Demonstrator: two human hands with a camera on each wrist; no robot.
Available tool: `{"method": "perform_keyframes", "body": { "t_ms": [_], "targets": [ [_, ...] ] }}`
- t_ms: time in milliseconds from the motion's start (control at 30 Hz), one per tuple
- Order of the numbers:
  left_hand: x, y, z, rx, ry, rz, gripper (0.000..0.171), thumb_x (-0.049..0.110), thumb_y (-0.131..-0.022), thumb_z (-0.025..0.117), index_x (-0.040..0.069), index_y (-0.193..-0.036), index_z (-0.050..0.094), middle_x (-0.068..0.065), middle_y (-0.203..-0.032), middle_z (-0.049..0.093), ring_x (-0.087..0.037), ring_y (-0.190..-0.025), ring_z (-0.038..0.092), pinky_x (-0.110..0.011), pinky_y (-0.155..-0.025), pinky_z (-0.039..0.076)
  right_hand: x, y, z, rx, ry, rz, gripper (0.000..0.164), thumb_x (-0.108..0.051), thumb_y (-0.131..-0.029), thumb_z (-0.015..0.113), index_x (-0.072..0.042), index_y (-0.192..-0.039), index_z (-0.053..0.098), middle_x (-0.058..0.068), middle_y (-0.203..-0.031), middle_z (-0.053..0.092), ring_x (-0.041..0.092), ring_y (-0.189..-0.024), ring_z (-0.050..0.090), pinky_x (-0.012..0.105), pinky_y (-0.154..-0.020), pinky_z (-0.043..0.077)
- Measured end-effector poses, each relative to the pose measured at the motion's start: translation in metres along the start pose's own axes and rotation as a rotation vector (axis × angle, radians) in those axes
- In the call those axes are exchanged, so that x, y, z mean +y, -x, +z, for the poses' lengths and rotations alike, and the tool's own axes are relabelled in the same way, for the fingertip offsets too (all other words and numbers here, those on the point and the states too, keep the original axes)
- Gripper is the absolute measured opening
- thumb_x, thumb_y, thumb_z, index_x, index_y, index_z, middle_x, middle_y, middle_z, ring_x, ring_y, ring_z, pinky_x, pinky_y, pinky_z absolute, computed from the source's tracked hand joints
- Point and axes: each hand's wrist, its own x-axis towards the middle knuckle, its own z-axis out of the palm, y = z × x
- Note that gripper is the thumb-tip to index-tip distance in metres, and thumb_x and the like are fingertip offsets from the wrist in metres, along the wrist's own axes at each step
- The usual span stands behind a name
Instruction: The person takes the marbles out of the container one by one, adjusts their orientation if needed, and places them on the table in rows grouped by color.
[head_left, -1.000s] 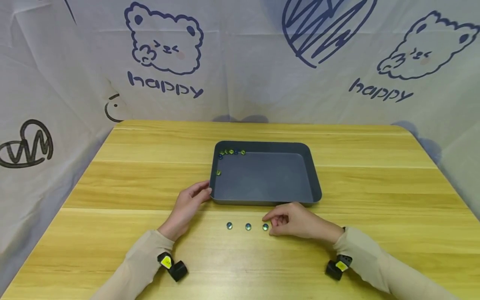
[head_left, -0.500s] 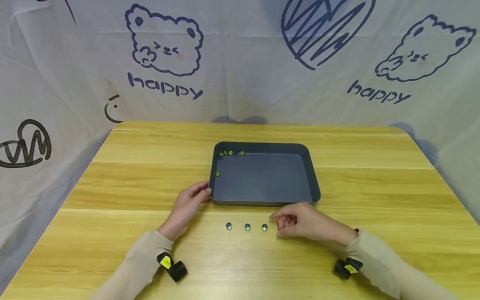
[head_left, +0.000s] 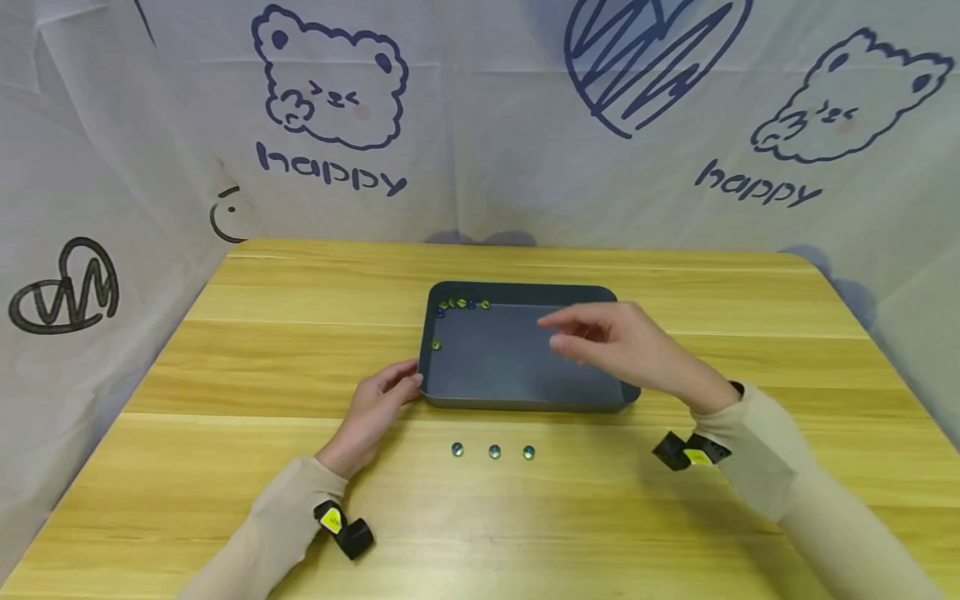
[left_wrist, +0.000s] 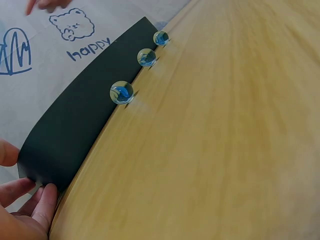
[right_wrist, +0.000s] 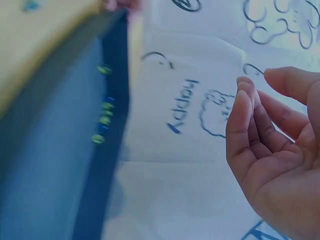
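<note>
The right hand point(head_left: 626, 346) hangs over the centre tray point(head_left: 495, 358), thumb and fingers parted, empty. The left hand's point(head_left: 372, 412) loose fingers touch the tray's lower-left corner. Below lie three marbles point(head_left: 494, 452); seemingly seven more marbles point(head_left: 461, 304) line its upper-left walls.

Head view: bright, mostly crisp. Pale glare on wooden tabletop point(head_left: 480, 508), lower centre; right sleeve point(head_left: 780, 467) casts soft shadow, lower right. Bluish shadows on white cloth point(head_left: 480, 175) behind. Left wrist: dimmer, loose marbles point(left_wrist: 146, 57) catch highlights. Right wrist: bluish, tray point(right_wrist: 50, 135) blurred at left, right hand point(right_wrist: 280, 170) sharper.
</note>
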Motion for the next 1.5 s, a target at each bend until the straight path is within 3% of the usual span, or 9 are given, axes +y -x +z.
{"method": "perform_keyframes", "body": {
  "t_ms": [233,400,600,800,1067,1200,1500],
  "targets": [
    [-0.002,0.000,-0.001,-0.001,-0.008,-0.001,0.045,0.016,-0.100,0.051,-0.003,-0.140,0.046,-0.019,-0.141,0.047,-0.030,-0.118,0.055,-0.038,-0.105,0.040,-0.010,-0.040,-0.018,0.061,0.050,0.020,0.034,-0.023,-0.097,0.061,-0.008,-0.128,0.064,0.005,-0.097,0.068,0.019,-0.077,0.061,0.034,-0.063,0.052],
    [-0.001,0.000,0.000,-0.002,-0.006,0.001,0.045,0.016,-0.100,0.051,-0.003,-0.141,0.045,-0.019,-0.141,0.047,-0.030,-0.118,0.055,-0.038,-0.105,0.040,0.000,-0.063,-0.020,0.071,0.125,0.026,0.034,-0.023,-0.098,0.059,-0.008,-0.128,0.064,0.004,-0.098,0.068,0.019,-0.076,0.061,0.035,-0.063,0.052],
    [0.000,0.001,-0.001,-0.001,-0.011,0.008,0.045,0.015,-0.100,0.051,-0.003,-0.141,0.045,-0.020,-0.141,0.047,-0.031,-0.117,0.056,-0.038,-0.105,0.040,0.012,-0.089,-0.017,0.086,0.082,0.065,0.033,-0.021,-0.097,0.060,-0.006,-0.127,0.064,0.008,-0.100,0.069,0.023,-0.081,0.062,0.038,-0.072,0.054],
    [0.000,0.001,-0.001,0.003,-0.008,0.009,0.044,0.015,-0.100,0.051,-0.003,-0.140,0.046,-0.020,-0.139,0.048,-0.030,-0.116,0.056,-0.038,-0.105,0.040,0.021,-0.114,-0.007,0.056,0.085,0.070,0.031,-0.020,-0.097,0.061,-0.006,-0.123,0.066,0.008,-0.099,0.069,0.028,-0.088,0.063,0.037,-0.074,0.054],
    [0.000,0.000,0.000,0.000,-0.008,0.011,0.043,0.016,-0.100,0.052,-0.003,-0.139,0.047,-0.019,-0.139,0.048,-0.030,-0.117,0.056,-0.039,-0.105,0.040,0.026,-0.137,0.005,0.051,0.024,0.073,0.029,-0.021,-0.095,0.063,-0.008,-0.121,0.068,0.007,-0.096,0.069,0.021,-0.084,0.063,0.038,-0.075,0.055],
    [0.000,0.000,0.000,0.004,-0.007,0.011,0.043,0.015,-0.100,0.052,-0.003,-0.139,0.048,-0.019,-0.139,0.049,-0.030,-0.117,0.056,-0.039,-0.104,0.041,0.027,-0.148,0.017,0.044,0.001,0.071,0.030,-0.019,-0.095,0.064,-0.006,-0.121,0.067,0.009,-0.100,0.069,0.025,-0.089,0.064,0.039,-0.078,0.055],
    [0.001,0.001,0.001,0.008,-0.004,0.012,0.043,0.014,-0.099,0.052,-0.003,-0.139,0.048,-0.019,-0.139,0.049,-0.030,-0.116,0.056,-0.039,-0.104,0.042,0.028,-0.159,0.046,-0.014,0.090,0.085,0.030,-0.016,-0.095,0.062,-0.003,-0.121,0.066,0.011,-0.101,0.069,0.033,-0.085,0.066,0.032,-0.069,0.054]
  ]
}}
